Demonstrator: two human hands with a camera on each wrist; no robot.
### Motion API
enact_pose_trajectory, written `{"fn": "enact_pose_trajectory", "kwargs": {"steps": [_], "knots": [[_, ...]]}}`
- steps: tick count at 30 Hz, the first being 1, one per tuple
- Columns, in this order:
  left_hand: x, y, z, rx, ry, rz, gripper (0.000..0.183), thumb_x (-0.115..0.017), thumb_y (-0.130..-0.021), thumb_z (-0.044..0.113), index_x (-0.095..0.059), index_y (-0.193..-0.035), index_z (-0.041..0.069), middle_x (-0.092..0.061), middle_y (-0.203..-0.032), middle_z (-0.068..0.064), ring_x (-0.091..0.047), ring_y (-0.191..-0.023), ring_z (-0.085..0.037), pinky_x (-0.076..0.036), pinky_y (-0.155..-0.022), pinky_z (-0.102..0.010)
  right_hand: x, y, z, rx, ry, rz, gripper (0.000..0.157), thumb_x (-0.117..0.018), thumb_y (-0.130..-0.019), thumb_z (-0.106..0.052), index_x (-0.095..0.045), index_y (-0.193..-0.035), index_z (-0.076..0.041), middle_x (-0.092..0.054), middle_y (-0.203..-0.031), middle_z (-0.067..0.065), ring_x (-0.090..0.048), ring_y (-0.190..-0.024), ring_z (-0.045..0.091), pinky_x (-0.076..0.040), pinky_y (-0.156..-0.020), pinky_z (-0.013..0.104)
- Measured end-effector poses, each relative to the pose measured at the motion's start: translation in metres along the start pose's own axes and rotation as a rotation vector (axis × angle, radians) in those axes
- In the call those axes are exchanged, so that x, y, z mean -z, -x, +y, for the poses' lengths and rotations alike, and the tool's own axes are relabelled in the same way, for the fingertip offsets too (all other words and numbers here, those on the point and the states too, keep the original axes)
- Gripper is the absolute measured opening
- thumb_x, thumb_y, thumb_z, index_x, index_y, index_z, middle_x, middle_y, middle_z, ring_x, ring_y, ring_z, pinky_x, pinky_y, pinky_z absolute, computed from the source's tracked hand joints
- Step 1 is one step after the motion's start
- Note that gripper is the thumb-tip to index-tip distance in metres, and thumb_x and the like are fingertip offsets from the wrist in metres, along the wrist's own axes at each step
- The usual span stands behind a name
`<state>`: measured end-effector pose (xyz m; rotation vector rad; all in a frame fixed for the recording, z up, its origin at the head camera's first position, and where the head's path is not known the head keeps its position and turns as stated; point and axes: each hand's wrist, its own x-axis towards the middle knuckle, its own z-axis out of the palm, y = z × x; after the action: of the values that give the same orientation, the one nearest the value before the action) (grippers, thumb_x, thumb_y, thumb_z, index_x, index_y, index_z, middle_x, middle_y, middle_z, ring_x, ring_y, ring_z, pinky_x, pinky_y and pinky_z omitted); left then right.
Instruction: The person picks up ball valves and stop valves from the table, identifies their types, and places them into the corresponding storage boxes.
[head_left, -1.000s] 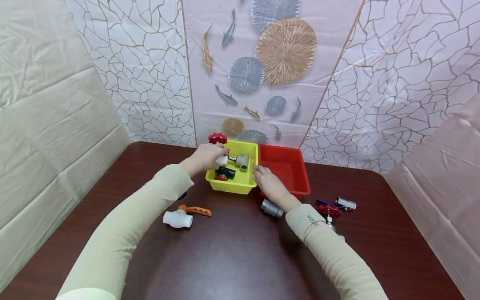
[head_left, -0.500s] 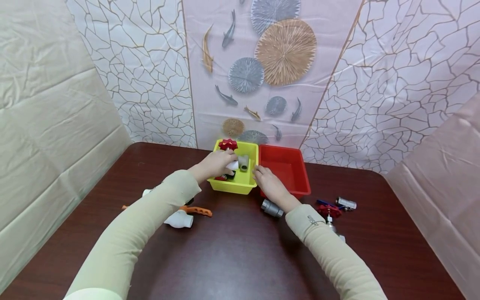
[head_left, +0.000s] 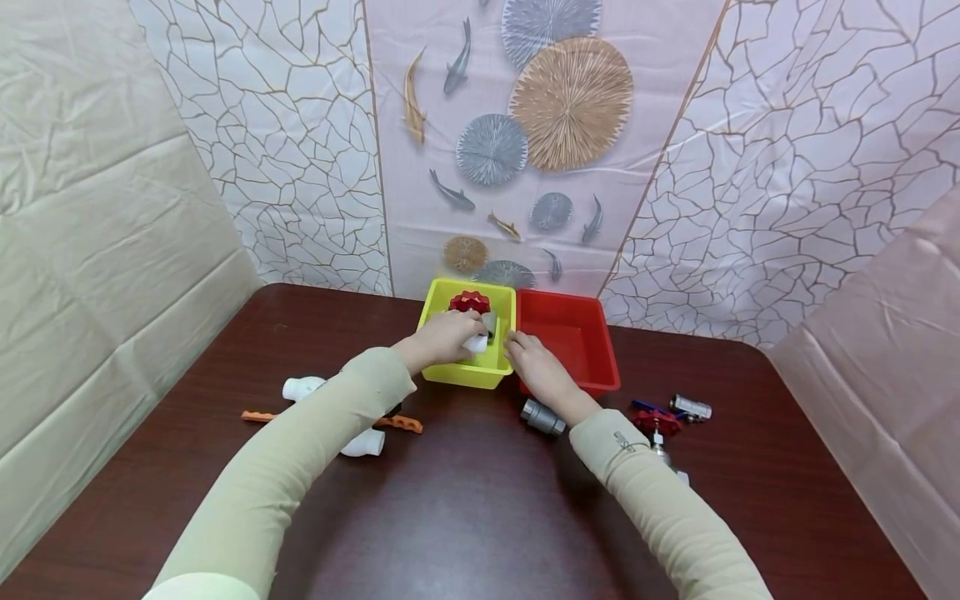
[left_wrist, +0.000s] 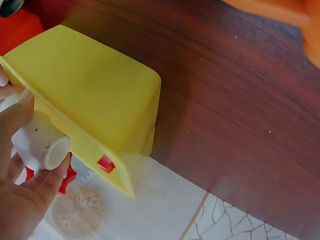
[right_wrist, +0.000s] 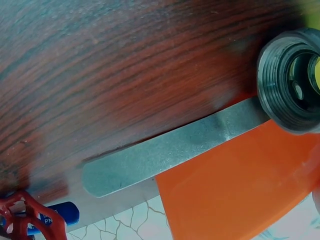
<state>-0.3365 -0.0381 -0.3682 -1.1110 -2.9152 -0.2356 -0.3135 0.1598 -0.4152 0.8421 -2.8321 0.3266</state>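
My left hand [head_left: 444,337] is inside the yellow bin [head_left: 468,377], gripping a white plastic valve [left_wrist: 42,142] by its body. The valve's red handwheel [head_left: 470,302] shows beyond the fingers. In the left wrist view, the pipe opening faces out past the thumb. Part of a grey valve [head_left: 490,323] lies in the bin, mostly hidden by this hand. My right hand [head_left: 542,367] rests where the rims of the yellow bin and the red bin [head_left: 609,354] meet, its fingertips at the yellow rim. Below it lies a grey threaded valve [head_left: 543,417] with a flat metal lever [right_wrist: 175,147].
White valves [head_left: 302,387] with orange levers [head_left: 401,423] lie on the table at left, partly behind the left sleeve. At right are a valve with a red handwheel [head_left: 657,421] and a silver valve [head_left: 693,407] with a blue lever. A patterned cloth [head_left: 495,208] hangs behind the table.
My left hand has moved right and down into the yellow bin with the white valve, uncovering more of the white valves at left. The right hand has stayed in place.
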Motion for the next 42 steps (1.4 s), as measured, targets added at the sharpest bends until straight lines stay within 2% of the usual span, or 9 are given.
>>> {"fn": "enact_pose_trajectory", "kwargs": {"steps": [9,14,27,35,42], "knots": [[-0.007,-0.008,0.006,0.038,0.024,-0.006,0.028,-0.071,-0.081,0.012,-0.07,-0.109,0.011,-0.066,-0.112,-0.004,-0.062,-0.099,-0.02,-0.051,-0.086,-0.037,0.0,0.0,0.001,0.013,-0.02,0.018,0.037,-0.056,-0.094,-0.015,-0.056,-0.128,0.001,-0.051,-0.135,0.019,-0.05,-0.121,0.032,-0.047,-0.099,0.042],[-0.01,-0.011,0.008,0.06,0.046,-0.036,0.023,-0.07,-0.083,0.014,-0.072,-0.107,0.011,-0.07,-0.108,-0.003,-0.063,-0.097,-0.019,-0.051,-0.085,-0.036,-0.001,0.0,0.002,0.03,-0.021,0.029,0.036,-0.056,-0.094,-0.015,-0.057,-0.126,0.002,-0.052,-0.134,0.02,-0.051,-0.12,0.032,-0.047,-0.098,0.041],[-0.018,-0.02,0.008,0.068,0.065,-0.087,0.025,-0.068,-0.085,0.011,-0.071,-0.11,0.012,-0.07,-0.111,-0.003,-0.063,-0.102,-0.018,-0.05,-0.09,-0.035,0.002,0.002,0.0,0.013,-0.041,0.004,0.039,-0.056,-0.094,-0.017,-0.054,-0.129,0.001,-0.05,-0.136,0.019,-0.049,-0.122,0.032,-0.047,-0.099,0.042],[-0.018,-0.025,0.004,0.019,0.07,-0.135,0.03,-0.069,-0.085,0.012,-0.069,-0.115,0.011,-0.067,-0.116,-0.004,-0.06,-0.11,-0.019,-0.048,-0.095,-0.034,0.002,0.003,0.0,0.015,-0.057,0.013,0.038,-0.056,-0.094,-0.015,-0.055,-0.129,0.001,-0.05,-0.136,0.019,-0.048,-0.123,0.032,-0.046,-0.1,0.042],[-0.017,-0.022,-0.004,-0.075,0.101,-0.174,0.033,-0.068,-0.086,0.012,-0.066,-0.119,0.009,-0.064,-0.119,-0.01,-0.058,-0.111,-0.022,-0.047,-0.097,-0.033,0.002,0.002,-0.001,0.011,-0.055,0.008,0.037,-0.055,-0.095,-0.015,-0.055,-0.128,0.001,-0.049,-0.137,0.019,-0.047,-0.123,0.033,-0.045,-0.101,0.043]]}}
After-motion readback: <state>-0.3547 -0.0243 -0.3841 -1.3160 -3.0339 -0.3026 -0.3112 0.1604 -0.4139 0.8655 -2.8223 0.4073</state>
